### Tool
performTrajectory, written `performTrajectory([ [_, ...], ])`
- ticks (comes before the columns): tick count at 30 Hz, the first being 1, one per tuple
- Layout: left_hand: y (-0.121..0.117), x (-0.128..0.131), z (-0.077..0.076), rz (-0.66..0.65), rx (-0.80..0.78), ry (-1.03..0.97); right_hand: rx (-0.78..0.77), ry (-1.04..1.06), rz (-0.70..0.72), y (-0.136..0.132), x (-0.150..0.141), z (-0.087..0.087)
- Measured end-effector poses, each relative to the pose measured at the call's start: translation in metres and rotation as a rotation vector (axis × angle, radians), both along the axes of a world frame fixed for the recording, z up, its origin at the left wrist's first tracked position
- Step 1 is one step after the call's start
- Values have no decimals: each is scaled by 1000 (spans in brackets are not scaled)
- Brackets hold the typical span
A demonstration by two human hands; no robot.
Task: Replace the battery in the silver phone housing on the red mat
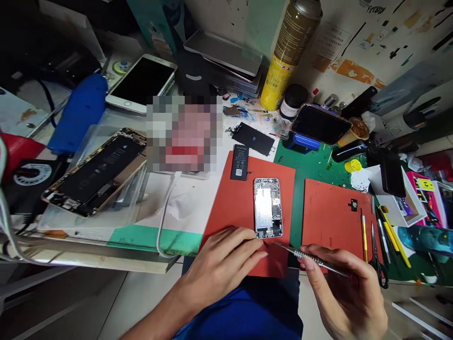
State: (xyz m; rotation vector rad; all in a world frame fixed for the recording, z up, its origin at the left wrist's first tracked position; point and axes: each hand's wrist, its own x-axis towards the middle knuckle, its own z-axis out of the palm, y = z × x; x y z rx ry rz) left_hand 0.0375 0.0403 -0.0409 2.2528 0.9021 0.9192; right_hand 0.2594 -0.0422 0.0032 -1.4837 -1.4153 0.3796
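An opened phone (268,208) with a bare silvery battery bay and exposed circuit parts lies on a red-orange mat (226,208). My left hand (230,257) is at its lower left corner, fingers bent and close together. The thumb is hidden, and I cannot see what, if anything, is under the fingertips. In my right hand (348,288) is a slim metal tool (311,259) with a ringed grip, its thin end pointing left just below the phone, apart from it. Above the phone, a black phone battery (239,162) rests at the mat's top edge.
A second red mat (332,212) bears a small black part; scissors (378,264) and yellow tweezers (394,236) lie to its right. Another opened phone (102,170) and a white phone (141,82) are on the left. A spray can (290,52) stands behind. A white cable (163,222) hangs over the front edge.
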Motion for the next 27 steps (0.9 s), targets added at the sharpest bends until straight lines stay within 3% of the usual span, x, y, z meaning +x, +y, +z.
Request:
performTrajectory([
  [4,-4,1,-10,-22,221,164,33,-354,13,11,10,11],
  [7,-6,2,-12,-61,256,303,8,-467,74,19,12,16],
  [27,-4,7,-9,-61,221,323,-43,-410,174,27,11,12],
])
